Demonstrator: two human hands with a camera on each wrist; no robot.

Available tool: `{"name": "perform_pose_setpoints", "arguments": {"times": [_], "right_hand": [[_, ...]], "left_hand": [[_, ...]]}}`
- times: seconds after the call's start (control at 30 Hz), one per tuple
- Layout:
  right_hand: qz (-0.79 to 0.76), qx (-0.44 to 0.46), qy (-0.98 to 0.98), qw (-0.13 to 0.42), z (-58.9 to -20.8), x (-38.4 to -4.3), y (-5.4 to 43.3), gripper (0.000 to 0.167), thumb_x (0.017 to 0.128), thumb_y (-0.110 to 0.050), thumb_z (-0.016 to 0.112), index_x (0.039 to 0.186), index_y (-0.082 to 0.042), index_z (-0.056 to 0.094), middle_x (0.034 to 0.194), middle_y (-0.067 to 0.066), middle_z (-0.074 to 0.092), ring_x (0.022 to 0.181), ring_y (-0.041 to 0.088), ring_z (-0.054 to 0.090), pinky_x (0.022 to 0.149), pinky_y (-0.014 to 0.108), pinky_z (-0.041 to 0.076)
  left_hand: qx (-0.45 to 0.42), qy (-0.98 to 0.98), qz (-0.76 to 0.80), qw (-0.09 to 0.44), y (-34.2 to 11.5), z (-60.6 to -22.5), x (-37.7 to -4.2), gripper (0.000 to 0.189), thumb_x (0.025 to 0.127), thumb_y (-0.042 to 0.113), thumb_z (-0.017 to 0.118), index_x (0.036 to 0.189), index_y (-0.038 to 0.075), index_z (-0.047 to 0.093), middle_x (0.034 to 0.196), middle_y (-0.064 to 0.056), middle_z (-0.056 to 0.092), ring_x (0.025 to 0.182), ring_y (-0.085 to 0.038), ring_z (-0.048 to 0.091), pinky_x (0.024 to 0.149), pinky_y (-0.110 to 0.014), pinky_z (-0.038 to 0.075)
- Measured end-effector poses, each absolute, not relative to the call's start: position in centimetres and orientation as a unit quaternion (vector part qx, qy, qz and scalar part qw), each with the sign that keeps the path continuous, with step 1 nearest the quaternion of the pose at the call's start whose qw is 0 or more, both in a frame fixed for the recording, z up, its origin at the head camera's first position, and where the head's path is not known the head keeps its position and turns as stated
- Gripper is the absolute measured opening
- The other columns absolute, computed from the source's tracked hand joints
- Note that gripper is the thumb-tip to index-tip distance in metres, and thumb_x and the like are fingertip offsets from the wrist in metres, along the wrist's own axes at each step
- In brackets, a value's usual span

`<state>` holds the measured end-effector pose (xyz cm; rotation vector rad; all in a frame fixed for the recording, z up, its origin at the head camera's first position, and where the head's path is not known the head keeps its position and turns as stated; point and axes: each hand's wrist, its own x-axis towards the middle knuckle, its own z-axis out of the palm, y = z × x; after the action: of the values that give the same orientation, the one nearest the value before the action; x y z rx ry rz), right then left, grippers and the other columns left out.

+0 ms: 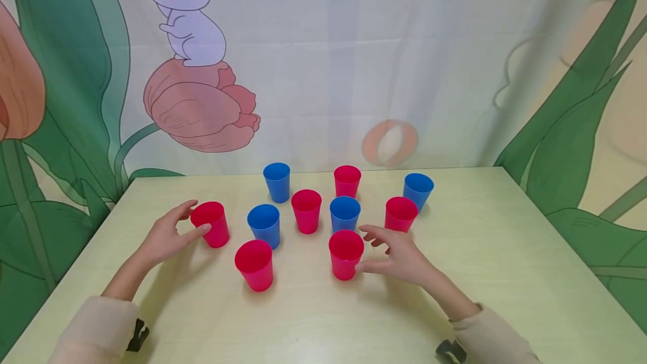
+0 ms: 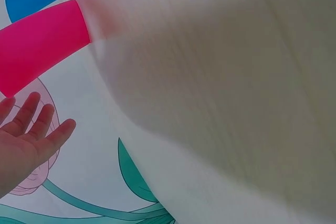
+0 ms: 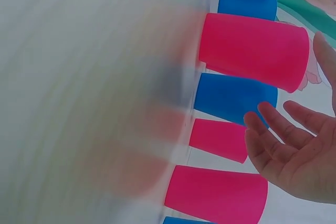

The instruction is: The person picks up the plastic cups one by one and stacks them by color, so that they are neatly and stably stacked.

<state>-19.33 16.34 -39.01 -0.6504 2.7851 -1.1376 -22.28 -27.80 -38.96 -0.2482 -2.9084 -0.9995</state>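
My left hand (image 1: 165, 235) is beside the leftmost red cup (image 1: 212, 229), thumb on the near side and fingers spread past the rim. In the left wrist view the fingers (image 2: 46, 116) look loose, not wrapped around the cup. On the right, my right hand (image 1: 399, 254) is next to the front right red cup (image 1: 346, 260), with the thumb tip close to its wall; whether it touches I cannot tell. The right wrist view shows these fingers (image 3: 283, 135) relaxed and apart from that red cup (image 3: 252, 48). Both cups stand upright, mouths up.
Several more cups stand between and behind the hands: a front left red cup (image 1: 256, 274), a blue cup (image 1: 266, 233), a middle red cup (image 1: 306, 218) and a back right blue cup (image 1: 415, 190) among them. A patterned curtain (image 1: 303, 72) hangs behind the pale table (image 1: 313, 330).
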Motion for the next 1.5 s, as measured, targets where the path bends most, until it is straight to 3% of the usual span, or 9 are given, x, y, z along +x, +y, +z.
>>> {"name": "perform_pose_setpoints", "arguments": {"times": [0.17, 0.67, 0.87, 1.13, 1.5], "right_hand": [[-0.373, -0.21, 0.903, 0.032, -39.1, -19.4, 15.8, 0.072, 0.068, -0.038, 0.078, 0.129, -0.011, 0.05, 0.11, 0.001, 0.06, 0.098, 0.026, 0.056, 0.074, 0.037, 0.049], [-0.376, -0.198, 0.905, 0.031, -39.2, -19.4, 15.0, 0.069, 0.07, -0.035, 0.078, 0.128, -0.009, 0.051, 0.113, 0.003, 0.059, 0.094, 0.022, 0.057, 0.072, 0.034, 0.048], [-0.383, -0.182, 0.905, 0.035, -39.2, -19.3, 14.6, 0.067, 0.07, -0.033, 0.078, 0.126, -0.009, 0.052, 0.111, 0.001, 0.06, 0.095, 0.02, 0.056, 0.072, 0.03, 0.047], [-0.394, -0.182, 0.901, 0.03, -39.2, -19.3, 14.5, 0.062, 0.07, -0.032, 0.078, 0.123, -0.009, 0.054, 0.105, -0.002, 0.061, 0.094, 0.017, 0.055, 0.074, 0.03, 0.046], [-0.409, -0.2, 0.89, 0.022, -39.1, -19.2, 14.4, 0.06, 0.072, -0.033, 0.077, 0.12, -0.007, 0.054, 0.103, 0.001, 0.062, 0.094, 0.02, 0.056, 0.077, 0.042, 0.048]], "left_hand": [[-0.075, -0.941, -0.329, 0.025, -27.8, -39.0, -22.3, 0.071, 0.084, 0.031, 0.064, 0.136, -0.004, 0.03, 0.128, -0.028, 0.04, 0.114, -0.046, 0.039, 0.083, -0.055, 0.044], [-0.063, -0.928, -0.367, 0.002, -28.0, -39.3, -22.8, 0.068, 0.085, 0.031, 0.063, 0.136, 0.0, 0.031, 0.126, -0.026, 0.042, 0.113, -0.045, 0.041, 0.079, -0.047, 0.049], [-0.06, -0.92, -0.386, -0.023, -28.3, -39.3, -23.1, 0.072, 0.084, 0.032, 0.064, 0.139, 0.002, 0.028, 0.131, -0.026, 0.038, 0.115, -0.044, 0.039, 0.081, -0.048, 0.048], [-0.092, -0.909, -0.404, -0.038, -28.9, -39.4, -23.2, 0.068, 0.086, 0.027, 0.062, 0.139, 0.001, 0.029, 0.126, -0.026, 0.043, 0.111, -0.042, 0.043, 0.083, -0.049, 0.046], [-0.106, -0.904, -0.413, -0.041, -29.1, -39.4, -23.5, 0.066, 0.086, 0.025, 0.063, 0.138, 0.0, 0.031, 0.122, -0.024, 0.047, 0.108, -0.039, 0.047, 0.083, -0.047, 0.047]]}}
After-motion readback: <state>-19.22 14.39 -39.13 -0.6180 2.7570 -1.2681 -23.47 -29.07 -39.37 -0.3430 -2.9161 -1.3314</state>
